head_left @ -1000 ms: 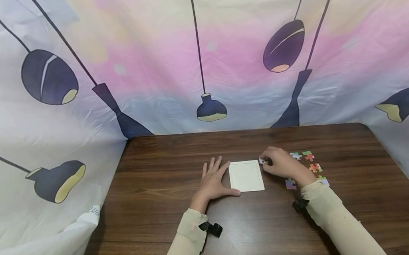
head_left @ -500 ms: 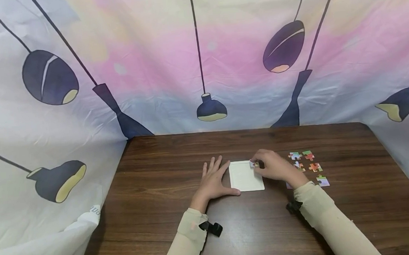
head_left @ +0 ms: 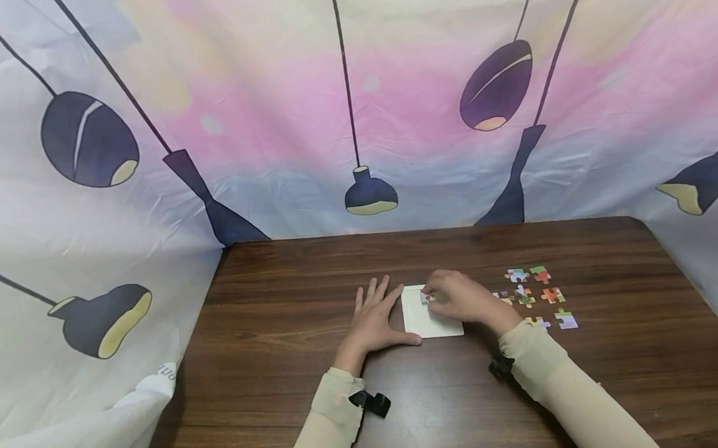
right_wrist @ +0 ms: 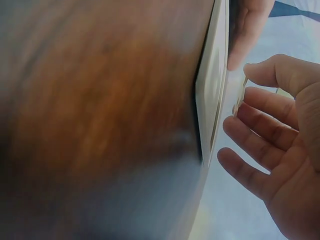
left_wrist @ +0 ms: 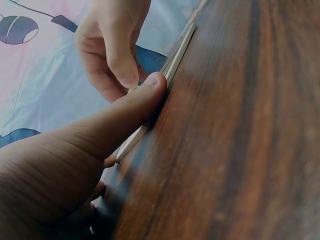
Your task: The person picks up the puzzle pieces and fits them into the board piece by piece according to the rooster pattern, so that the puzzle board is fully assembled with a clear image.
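Observation:
A white square puzzle tray (head_left: 436, 325) lies flat on the wooden table. My left hand (head_left: 374, 323) is spread beside it, thumb along the near left corner and index fingertip at the far left corner. Above the tray my right hand (head_left: 464, 299) pinches a small colourful jigsaw piece (head_left: 427, 297) between thumb and fingers. In the right wrist view the piece (right_wrist: 241, 97) appears edge-on, held apart from the tray (right_wrist: 212, 85). The left wrist view has the left thumb (left_wrist: 145, 92) against the tray's edge, hiding part of it.
Several loose jigsaw pieces (head_left: 552, 295) lie on the table (head_left: 623, 358) to the right of the tray, some partly behind the right wrist. A patterned cloth (head_left: 287, 117) hangs behind the table and along its sides.
My right hand has carried the jigsaw piece leftward from the tray's right side to over its far middle part. More loose pieces show behind the wrist. The left hand has stayed still.

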Demonstrator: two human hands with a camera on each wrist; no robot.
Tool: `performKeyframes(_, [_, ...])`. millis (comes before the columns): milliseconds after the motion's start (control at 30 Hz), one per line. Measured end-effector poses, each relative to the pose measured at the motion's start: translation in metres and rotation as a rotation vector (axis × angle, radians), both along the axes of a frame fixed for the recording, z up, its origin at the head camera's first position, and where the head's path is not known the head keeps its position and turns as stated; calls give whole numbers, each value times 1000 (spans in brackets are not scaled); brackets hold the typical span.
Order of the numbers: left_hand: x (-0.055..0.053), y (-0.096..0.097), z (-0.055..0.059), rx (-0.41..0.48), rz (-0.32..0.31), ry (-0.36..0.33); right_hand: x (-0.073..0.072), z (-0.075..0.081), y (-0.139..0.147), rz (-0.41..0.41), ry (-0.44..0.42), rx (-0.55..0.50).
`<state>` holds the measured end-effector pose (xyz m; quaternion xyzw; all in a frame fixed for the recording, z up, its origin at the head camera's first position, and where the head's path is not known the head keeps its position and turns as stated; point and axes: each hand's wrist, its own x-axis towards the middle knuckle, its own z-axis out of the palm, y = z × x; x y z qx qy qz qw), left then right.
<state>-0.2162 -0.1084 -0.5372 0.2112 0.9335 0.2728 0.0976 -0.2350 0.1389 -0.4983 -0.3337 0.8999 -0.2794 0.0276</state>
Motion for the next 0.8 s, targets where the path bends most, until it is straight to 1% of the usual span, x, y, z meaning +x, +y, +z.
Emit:
performKeyframes(233, [0,-1,-1,9,-10,17,-3,-3,-9,10,-2,34])
performKeyframes(533, [1,-1,-1,4,-9,7,-7,-4,-18,33,-6,59])
performKeyframes(800, [0,-1,0,14,-10,10,-7,-3,-27,32,62,153])
